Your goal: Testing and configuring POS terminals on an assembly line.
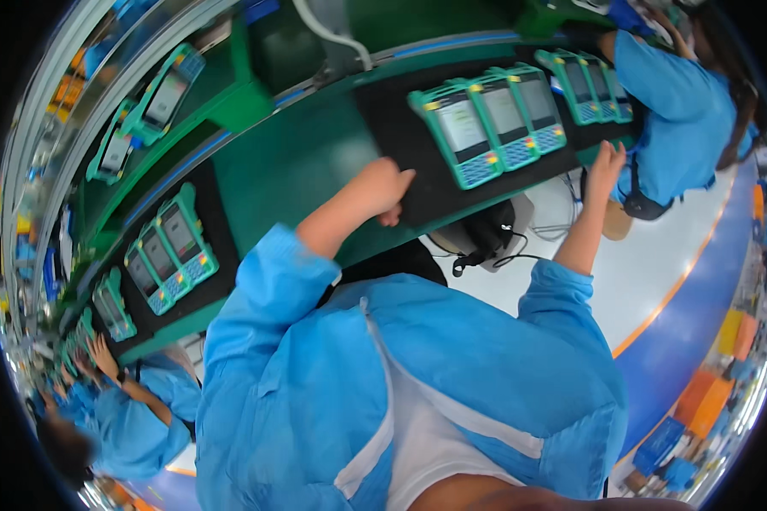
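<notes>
Three green handsets [503,117] lie ahead of and between a curled-up left hand [382,189] and a spread right hand [604,169].

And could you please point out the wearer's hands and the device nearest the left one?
Left hand [378,188], head view: its back.
Right hand [603,172], head view: its middle.
Device [462,131], head view: its screen.

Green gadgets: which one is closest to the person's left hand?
The leftmost gadget of the three just right of the left hand; the middle gadget, the right-end gadget and all the others are farther from that hand.
</notes>
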`<state>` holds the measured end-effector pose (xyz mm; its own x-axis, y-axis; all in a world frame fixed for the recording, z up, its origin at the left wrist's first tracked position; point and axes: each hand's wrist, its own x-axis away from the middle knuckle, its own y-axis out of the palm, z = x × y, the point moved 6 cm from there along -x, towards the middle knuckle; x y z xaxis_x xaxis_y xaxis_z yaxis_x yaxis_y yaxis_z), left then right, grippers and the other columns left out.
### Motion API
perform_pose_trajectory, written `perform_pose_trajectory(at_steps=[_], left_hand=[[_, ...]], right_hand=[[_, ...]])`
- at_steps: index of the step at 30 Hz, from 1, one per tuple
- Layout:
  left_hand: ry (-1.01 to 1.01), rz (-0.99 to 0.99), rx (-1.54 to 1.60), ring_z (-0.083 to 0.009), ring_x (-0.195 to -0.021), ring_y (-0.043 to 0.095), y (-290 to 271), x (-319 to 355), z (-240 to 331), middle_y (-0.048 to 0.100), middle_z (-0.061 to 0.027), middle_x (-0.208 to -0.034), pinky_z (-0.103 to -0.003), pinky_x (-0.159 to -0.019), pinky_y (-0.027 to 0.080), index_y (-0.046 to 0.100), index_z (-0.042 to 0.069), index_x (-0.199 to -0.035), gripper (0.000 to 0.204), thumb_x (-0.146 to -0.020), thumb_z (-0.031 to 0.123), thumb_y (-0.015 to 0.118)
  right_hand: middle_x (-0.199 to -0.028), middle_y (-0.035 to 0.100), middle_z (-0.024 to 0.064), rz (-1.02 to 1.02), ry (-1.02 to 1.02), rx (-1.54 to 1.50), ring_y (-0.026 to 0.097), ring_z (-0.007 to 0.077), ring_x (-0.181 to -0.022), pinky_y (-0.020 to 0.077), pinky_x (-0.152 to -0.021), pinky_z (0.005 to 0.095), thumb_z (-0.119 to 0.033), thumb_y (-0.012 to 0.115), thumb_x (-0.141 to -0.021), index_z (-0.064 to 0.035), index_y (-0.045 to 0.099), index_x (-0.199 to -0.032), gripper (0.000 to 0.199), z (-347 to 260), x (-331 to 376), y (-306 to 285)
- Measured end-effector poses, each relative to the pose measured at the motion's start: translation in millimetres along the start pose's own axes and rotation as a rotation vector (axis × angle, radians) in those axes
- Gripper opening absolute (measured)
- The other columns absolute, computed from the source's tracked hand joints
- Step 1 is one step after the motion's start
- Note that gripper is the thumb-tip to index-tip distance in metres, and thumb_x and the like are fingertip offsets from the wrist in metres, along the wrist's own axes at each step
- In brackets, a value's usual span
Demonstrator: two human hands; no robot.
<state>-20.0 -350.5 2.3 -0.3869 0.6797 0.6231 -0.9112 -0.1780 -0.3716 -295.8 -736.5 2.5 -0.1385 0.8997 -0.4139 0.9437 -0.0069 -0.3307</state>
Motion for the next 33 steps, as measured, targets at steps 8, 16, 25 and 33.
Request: perform_pose_trajectory(at_steps=[8, 16, 25, 33], left_hand=[[0.228, -0.075, 0.094, -0.0265, -0.059, 0.067, 30, -21, 59, 0.066, -0.0162, -0.067, -0.038, -0.062, 0.057, 0.064, -0.009, -0.081, 0.038, -0.096, 0.019, 0.042], [0.306, 0.322, 0.669, -0.0165, -0.073, 0.067, -7, 157, -57, 0.068, -0.0113, -0.092, -0.031, -0.065, 0.055, 0.058, 0.000, -0.116, 0.030, -0.092, 0.018, 0.057], [-0.445, 1.568, -0.245, -0.0301, -0.091, 0.061, -135, 405, -329, 0.064, -0.0111, -0.092, -0.040, -0.080, 0.049, 0.066, 0.007, -0.104, 0.030, -0.079, 0.022, 0.073], [-0.561, 1.334, -0.620, -0.0302, -0.102, 0.053, -181, 440, -401, 0.055, -0.0083, -0.109, -0.043, -0.086, 0.045, 0.063, 0.030, -0.122, 0.048, -0.076, 0.038, 0.075]], right_hand=[[-0.130, 0.054, 0.0165, -0.322, -0.239, -0.223, 0.051, 0.0252, -0.119, 0.0371, -0.105, 0.0365, -0.007, 0.057, -0.091, 0.0024, 0.048, -0.130, 0.041, -168, 46, 45], [-0.121, 0.061, 0.0195, -1.593, 0.370, -0.668, 0.062, 0.0234, -0.104, 0.0493, -0.089, 0.0310, -0.014, 0.052, -0.096, 0.0042, 0.051, -0.126, 0.035, -282, 273, 185], [-0.094, 0.064, 0.0171, -1.743, 0.684, -0.674, 0.060, 0.0180, -0.070, 0.0462, -0.061, 0.0253, -0.021, 0.059, -0.092, 0.0063, 0.055, -0.111, 0.033, -334, 387, 270], [-0.069, 0.052, 0.0002, -1.708, 0.380, -0.369, 0.041, 0.0066, -0.048, 0.0281, -0.041, 0.0235, -0.031, 0.069, -0.087, 0.0001, 0.060, -0.098, 0.034, -351, 404, 294]])
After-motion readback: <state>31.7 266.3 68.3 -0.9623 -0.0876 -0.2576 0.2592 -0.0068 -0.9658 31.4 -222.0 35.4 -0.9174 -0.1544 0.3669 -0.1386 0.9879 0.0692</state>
